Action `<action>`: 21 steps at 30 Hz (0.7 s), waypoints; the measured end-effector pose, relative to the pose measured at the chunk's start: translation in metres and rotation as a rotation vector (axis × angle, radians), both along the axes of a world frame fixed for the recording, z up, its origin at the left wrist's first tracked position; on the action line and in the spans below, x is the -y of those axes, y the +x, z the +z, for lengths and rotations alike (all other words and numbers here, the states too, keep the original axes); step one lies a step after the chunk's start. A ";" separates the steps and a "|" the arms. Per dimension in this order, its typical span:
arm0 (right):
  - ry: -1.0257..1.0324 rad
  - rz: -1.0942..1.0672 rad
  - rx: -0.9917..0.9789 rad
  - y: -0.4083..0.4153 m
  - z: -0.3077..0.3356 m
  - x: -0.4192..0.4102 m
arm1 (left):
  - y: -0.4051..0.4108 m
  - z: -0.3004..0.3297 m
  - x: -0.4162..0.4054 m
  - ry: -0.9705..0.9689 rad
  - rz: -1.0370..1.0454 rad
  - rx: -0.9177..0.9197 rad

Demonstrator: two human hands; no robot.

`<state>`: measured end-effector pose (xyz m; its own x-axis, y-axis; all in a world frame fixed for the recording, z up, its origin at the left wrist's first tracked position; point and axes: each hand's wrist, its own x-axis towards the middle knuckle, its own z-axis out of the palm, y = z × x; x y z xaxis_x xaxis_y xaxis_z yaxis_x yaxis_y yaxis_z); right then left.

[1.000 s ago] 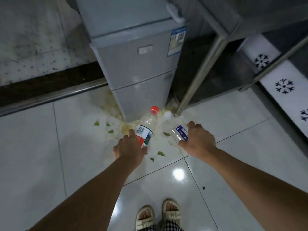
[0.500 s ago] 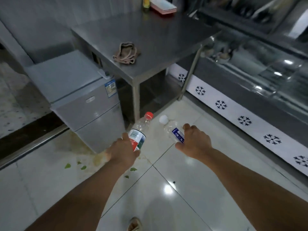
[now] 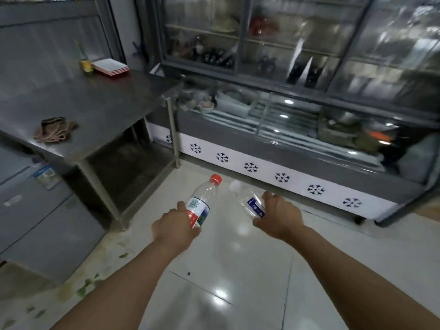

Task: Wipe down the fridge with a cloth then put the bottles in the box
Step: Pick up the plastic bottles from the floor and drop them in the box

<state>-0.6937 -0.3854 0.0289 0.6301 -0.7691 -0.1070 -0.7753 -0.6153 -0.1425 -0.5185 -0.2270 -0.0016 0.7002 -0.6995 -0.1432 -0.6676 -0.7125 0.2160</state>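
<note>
Two clear plastic bottles are held out over the pale tiled floor (image 3: 238, 294), one in each hand, and parts of the scene are hard to read. The base of the red-capped bottle (image 3: 202, 203) is buried in the left hand (image 3: 175, 231), and the lower end of the white-capped bottle (image 3: 250, 202) disappears behind the right hand (image 3: 278, 216); its cap is a pale blur. The grey fridge (image 3: 40, 225) is cut off at the left edge, with only its front panels and a sticker showing. Contents behind the glass of the display cabinet (image 3: 285, 129) are smeared by reflections and cannot be identified. No box can be made out. The left fingers are wrapped closed around the red-capped bottle's lower half, the thumb lying along the label's left side. The right fingers curl closed around the other bottle below its blue label, thumb near the top. Both bottles tilt away from the person: the red cap points up and slightly right, the white cap up and to the left, so the necks lean toward each other without touching. A crumpled brownish cloth (image 3: 54, 129) lies on the steel table (image 3: 100, 108) above the fridge.
</note>
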 end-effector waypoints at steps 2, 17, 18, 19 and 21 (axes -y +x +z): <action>0.009 -0.086 0.014 -0.060 0.009 0.013 | -0.048 0.009 0.028 -0.013 -0.074 -0.003; 0.038 -0.772 -0.016 -0.402 0.048 0.097 | -0.332 0.065 0.253 -0.061 -0.772 0.108; 0.033 -0.814 -0.010 -0.418 0.051 0.103 | -0.348 0.068 0.268 -0.074 -0.819 0.120; 0.026 -0.856 -0.001 -0.433 0.055 0.109 | -0.364 0.071 0.283 -0.087 -0.864 0.141; 0.017 -0.938 0.019 -0.461 0.062 0.120 | -0.393 0.078 0.313 -0.109 -0.942 0.163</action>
